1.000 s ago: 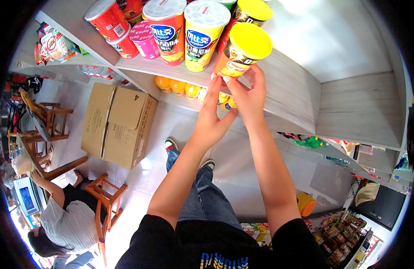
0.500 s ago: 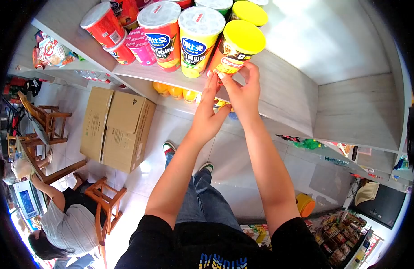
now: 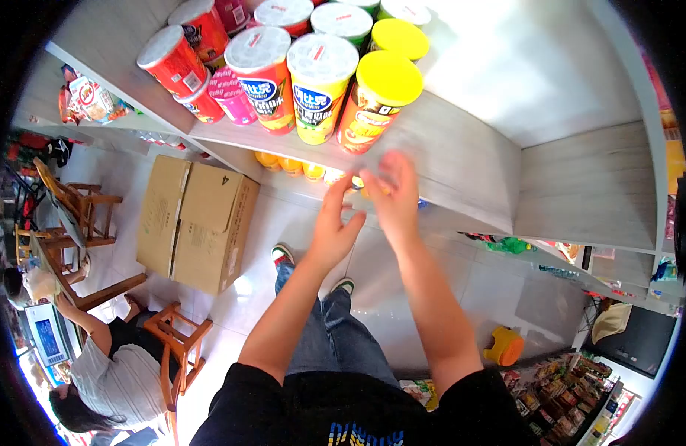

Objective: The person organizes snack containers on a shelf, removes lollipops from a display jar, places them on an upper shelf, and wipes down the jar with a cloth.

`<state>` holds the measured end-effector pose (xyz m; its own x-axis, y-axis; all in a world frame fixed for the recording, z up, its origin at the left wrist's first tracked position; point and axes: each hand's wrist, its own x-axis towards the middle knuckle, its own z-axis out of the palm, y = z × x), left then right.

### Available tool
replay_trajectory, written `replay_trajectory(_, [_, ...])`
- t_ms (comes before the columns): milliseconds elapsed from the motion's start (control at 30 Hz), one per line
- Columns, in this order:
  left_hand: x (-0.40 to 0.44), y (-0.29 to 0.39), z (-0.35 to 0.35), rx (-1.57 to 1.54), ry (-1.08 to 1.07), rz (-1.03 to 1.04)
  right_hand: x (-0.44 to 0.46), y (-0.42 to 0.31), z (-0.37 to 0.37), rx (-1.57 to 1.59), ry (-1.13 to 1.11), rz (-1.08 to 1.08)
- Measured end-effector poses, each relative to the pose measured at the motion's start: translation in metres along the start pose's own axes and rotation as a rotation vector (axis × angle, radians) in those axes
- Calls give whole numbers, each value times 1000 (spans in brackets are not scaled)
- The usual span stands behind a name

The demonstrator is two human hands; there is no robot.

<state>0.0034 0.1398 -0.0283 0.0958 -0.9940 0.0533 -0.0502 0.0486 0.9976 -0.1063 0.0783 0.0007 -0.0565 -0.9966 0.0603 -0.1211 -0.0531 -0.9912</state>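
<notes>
An orange chip canister with a yellow lid stands upright at the front of the shelf. Just below it, and apart from it, is my right hand, fingers spread and somewhat blurred, with nothing in it. My left hand hangs beside it in front of the shelf edge, also empty, with its thumb away from the fingers. A yellow chip canister with a clear lid and a red-orange chip canister stand left of the yellow-lidded one, with more canisters behind.
Red tubs and a pink tub fill the shelf's left end. Orange-capped bottles sit on the level below. On the floor are a large cardboard box and an orange stool. A person sits at lower left.
Both hands have come off the yellow-lidded canister and moved down toward me. The canister now stands upright in the front row. My view has shifted slightly, showing more of the back row.
</notes>
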Motion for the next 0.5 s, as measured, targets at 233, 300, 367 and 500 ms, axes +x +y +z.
replay_trajectory(233, [-159, -53, -11, 217, -445, -473, -177, 50, -76, -349, -361, 315])
replay_trajectory(300, [-184, -23, -21, 322, -739, -483, -216, 48, -99, -453, -459, 329])
replay_trajectory(367, [-205, -20, -23, 332, -833, -475, -237, 40, -114, -464, -484, 353])
replay_trajectory(500, [-196, -1, -25, 400, -796, -473, -238, 24, -130, -528, -540, 367])
